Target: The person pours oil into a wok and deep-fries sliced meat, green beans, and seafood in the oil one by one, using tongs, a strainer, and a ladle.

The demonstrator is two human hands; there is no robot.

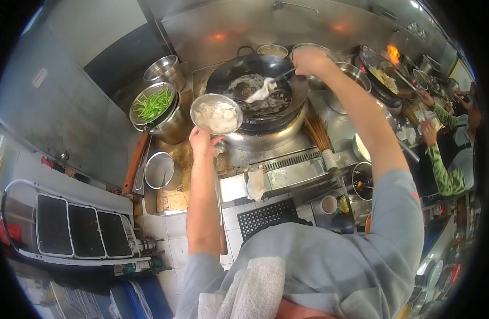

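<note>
My left hand [202, 142] grips the rim of a metal bowl [194, 118], which is tilted towards the wok. Pale, wet-looking food pieces [218, 117] lie in it. A large black wok [223, 77] sits on the burner with bubbling oil [276, 103] inside. Above the oil, my right hand [311, 61] is closed around a thin-handled utensil [287, 73]; its kind is unclear. A pale, stretched piece of food [262, 90] hangs at its end, over or touching the oil.
Green beans [153, 105] fill a strainer over a pot at left. Below stand a wooden handle [135, 165] and a metal pot [159, 170]. A bamboo brush [318, 133] leans right of the wok. Farther right, a co-worker's hand [428, 130] is near a second wok [377, 74] with flame behind.
</note>
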